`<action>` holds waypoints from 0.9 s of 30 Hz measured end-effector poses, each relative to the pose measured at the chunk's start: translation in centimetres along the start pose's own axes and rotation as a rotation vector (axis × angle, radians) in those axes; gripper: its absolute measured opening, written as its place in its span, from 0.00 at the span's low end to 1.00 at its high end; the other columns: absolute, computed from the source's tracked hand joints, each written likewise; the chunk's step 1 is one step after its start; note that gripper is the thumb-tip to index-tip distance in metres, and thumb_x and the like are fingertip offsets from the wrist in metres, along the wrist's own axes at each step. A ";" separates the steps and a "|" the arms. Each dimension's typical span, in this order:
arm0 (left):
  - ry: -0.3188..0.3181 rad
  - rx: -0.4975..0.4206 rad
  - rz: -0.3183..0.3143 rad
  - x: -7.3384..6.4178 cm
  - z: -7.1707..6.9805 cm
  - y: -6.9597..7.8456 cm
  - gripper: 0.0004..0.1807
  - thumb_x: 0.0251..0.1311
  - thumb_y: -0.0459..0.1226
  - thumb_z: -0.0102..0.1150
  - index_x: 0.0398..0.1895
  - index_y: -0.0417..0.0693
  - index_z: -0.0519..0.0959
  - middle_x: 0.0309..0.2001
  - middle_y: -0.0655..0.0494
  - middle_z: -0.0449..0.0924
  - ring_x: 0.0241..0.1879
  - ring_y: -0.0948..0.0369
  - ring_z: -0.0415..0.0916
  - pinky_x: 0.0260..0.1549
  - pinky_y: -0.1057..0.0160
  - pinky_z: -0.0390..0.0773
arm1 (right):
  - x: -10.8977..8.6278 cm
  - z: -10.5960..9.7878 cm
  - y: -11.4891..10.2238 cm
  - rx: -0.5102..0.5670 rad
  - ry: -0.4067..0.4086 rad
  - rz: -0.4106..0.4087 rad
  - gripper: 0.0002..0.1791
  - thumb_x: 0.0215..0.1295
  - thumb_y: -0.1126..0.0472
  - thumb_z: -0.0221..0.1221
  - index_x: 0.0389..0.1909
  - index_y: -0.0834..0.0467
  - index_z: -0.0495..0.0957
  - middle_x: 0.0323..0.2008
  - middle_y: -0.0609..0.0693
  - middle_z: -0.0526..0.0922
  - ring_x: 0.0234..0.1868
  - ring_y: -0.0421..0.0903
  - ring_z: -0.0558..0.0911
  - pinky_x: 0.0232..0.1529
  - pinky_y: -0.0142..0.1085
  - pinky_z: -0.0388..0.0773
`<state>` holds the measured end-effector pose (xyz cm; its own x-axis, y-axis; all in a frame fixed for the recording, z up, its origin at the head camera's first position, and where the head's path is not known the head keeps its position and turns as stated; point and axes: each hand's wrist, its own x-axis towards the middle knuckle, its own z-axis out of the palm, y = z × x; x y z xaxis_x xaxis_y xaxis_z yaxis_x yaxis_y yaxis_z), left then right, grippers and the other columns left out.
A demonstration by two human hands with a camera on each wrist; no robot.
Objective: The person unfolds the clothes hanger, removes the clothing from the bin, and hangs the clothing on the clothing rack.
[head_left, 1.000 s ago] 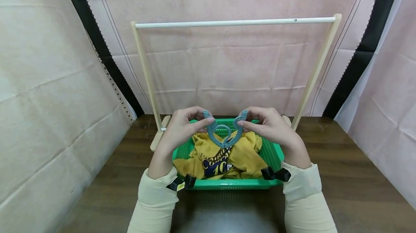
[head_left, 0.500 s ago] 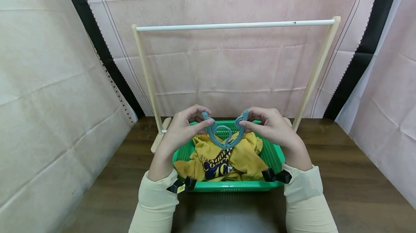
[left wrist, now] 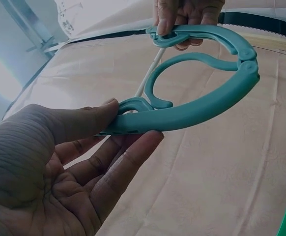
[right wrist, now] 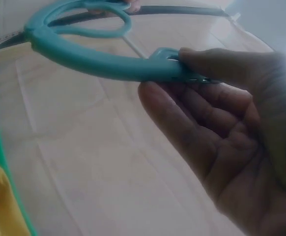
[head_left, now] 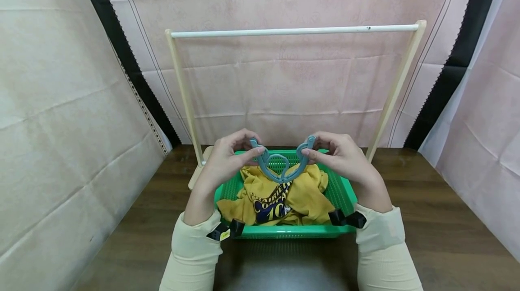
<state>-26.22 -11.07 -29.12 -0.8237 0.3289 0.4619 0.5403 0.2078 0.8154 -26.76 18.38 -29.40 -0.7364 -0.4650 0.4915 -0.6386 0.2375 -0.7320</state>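
A teal folding clothes hanger (head_left: 298,172) is held above the basket, its two arms bent up into a U with the hook curled between them. My left hand (head_left: 229,160) pinches one arm's end between thumb and fingers; the left wrist view shows the thumb on top of the hanger (left wrist: 202,111) and fingers beneath. At the other end, my right hand (head_left: 347,158) has the same kind of pinch, and in the right wrist view the hanger (right wrist: 99,64) runs leftward from the fingers. Below lies a crumpled yellow garment (head_left: 310,191) with dark blue lettering.
The green plastic basket (head_left: 292,232) holding the garment sits on a dark wooden table (head_left: 410,219). Behind it stands a rack with a white horizontal bar (head_left: 292,32) on two pale posts. Light fabric walls (head_left: 284,88) enclose the back and sides.
The two gripped ends of the hanger have spread slightly apart, so the U is wider. Both hands have moved a little outward, keeping hold. The garment and basket stay put.
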 end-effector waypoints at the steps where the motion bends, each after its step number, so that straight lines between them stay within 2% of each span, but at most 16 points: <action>1: 0.007 0.004 0.000 0.0 0.0 0.1 0.05 0.65 0.37 0.67 0.42 0.50 0.81 0.34 0.48 0.82 0.35 0.52 0.83 0.31 0.56 0.85 | 0.0 -0.1 0.0 0.007 -0.014 0.006 0.04 0.70 0.63 0.63 0.42 0.58 0.83 0.35 0.53 0.86 0.33 0.50 0.87 0.39 0.43 0.85; 8: 0.060 0.006 -0.012 -0.1 -0.3 0.2 0.06 0.65 0.36 0.67 0.43 0.48 0.82 0.34 0.47 0.82 0.34 0.51 0.83 0.31 0.56 0.85 | -0.8 -1.4 0.1 -0.044 -0.079 0.081 0.05 0.69 0.60 0.65 0.42 0.53 0.82 0.35 0.53 0.85 0.35 0.50 0.87 0.39 0.42 0.85; 14: 0.081 0.005 -0.028 -0.1 -0.3 0.1 0.07 0.63 0.37 0.68 0.42 0.49 0.82 0.34 0.48 0.83 0.33 0.52 0.83 0.30 0.56 0.85 | -1.1 -1.5 0.2 -0.067 -0.128 0.099 0.04 0.67 0.59 0.67 0.40 0.52 0.82 0.33 0.49 0.86 0.33 0.54 0.86 0.37 0.43 0.85; 22: 0.114 -0.010 -0.032 -0.2 -0.5 0.6 0.07 0.62 0.37 0.69 0.42 0.48 0.83 0.33 0.47 0.83 0.32 0.51 0.83 0.30 0.55 0.85 | -1.1 -1.7 0.2 -0.205 -0.161 0.136 0.04 0.65 0.53 0.68 0.35 0.48 0.84 0.29 0.44 0.86 0.30 0.48 0.81 0.33 0.39 0.80; 27: 0.143 -0.070 -0.005 -0.3 -0.6 0.5 0.07 0.62 0.36 0.69 0.42 0.47 0.83 0.35 0.46 0.84 0.35 0.50 0.84 0.32 0.52 0.85 | -1.2 -1.7 0.4 -0.260 -0.183 0.143 0.04 0.66 0.53 0.67 0.35 0.49 0.85 0.30 0.42 0.86 0.30 0.45 0.81 0.33 0.37 0.81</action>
<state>-25.79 -11.60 -28.64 -0.8451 0.1925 0.4988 0.5270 0.1422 0.8379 -26.52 20.51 -29.44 -0.7852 -0.5512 0.2822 -0.5847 0.5097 -0.6312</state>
